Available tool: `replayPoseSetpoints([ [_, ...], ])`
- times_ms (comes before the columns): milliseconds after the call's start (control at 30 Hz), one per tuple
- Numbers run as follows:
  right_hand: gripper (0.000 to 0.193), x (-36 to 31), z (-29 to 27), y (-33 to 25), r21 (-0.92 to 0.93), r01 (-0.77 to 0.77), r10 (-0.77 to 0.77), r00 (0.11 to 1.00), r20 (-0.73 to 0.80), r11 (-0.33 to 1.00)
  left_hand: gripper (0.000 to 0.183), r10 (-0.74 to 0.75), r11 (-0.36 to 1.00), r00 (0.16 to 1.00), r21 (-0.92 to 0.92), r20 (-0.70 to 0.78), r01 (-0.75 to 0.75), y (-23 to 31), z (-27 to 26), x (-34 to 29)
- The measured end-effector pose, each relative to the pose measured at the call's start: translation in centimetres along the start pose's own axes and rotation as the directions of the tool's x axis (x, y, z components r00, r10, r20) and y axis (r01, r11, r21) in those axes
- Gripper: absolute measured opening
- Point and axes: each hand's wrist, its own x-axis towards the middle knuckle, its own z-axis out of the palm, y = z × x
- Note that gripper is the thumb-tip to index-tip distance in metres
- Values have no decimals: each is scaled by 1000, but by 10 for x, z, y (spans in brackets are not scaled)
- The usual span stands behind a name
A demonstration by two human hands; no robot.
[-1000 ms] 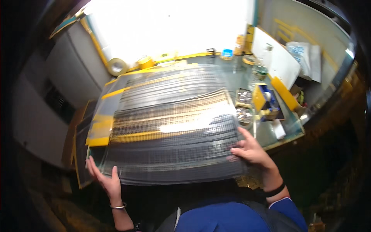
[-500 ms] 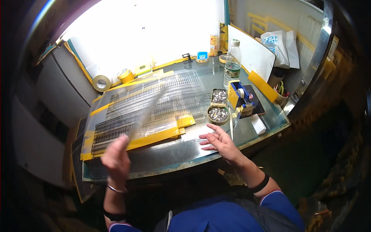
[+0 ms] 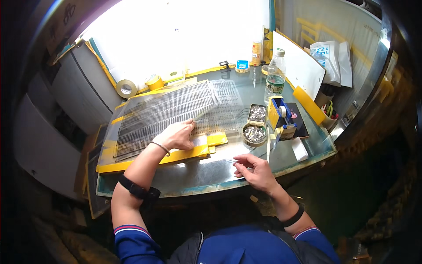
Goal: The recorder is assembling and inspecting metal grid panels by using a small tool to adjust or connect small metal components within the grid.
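Observation:
My left hand (image 3: pixel 178 134) rests at the lower right part of a stack of clear sheets (image 3: pixel 160 114) printed with rows of dark marks. Its fingers are closed on a thin pale strip (image 3: pixel 203 113), which slants up and right from the fingertips across the sheets. Yellow tape (image 3: pixel 187 154) edges the stack along its front, beneath the wrist. My right hand (image 3: pixel 257 173) hovers over the front of the table, half curled with the thumb apart from the fingers. Nothing can be made out in it. Just beyond it are two tins (image 3: pixel 254 134) of small silvery pieces.
A blue tape dispenser (image 3: pixel 281 116) stands right of the tins, with a white stick (image 3: pixel 268 145) nearby. Behind are a plastic bottle (image 3: pixel 275 75), tape rolls (image 3: pixel 126 88) and a bright white panel (image 3: pixel 176 35). A white card (image 3: pixel 300 149) lies near the table's front edge (image 3: pixel 211 190).
My left hand has swung right and forward, lowering the raised thin strip onto the stack. My right hand's fingers have curled in from a wider spread. The view has shifted slightly.

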Motion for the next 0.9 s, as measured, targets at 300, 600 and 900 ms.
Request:
replayPoseSetpoints([
  [300, 25, 1, -3, 0, 77, -53, 51, 998, 24, 996, 22, 38, 999, 999, 4, 13, -38, -16, 17, 19],
  [600, 31, 5, -1, 5, 187, -24, 35, 998, -57, 982, 11, 67, 906, 978, 422, -197, 23, -32, 31, -41],
  [900, 45, 6, 9, 5, -130, 102, -127, 971, -204, 986, 26, -49, 901, 981, 415, -186, 124, -40, 30, -129],
])
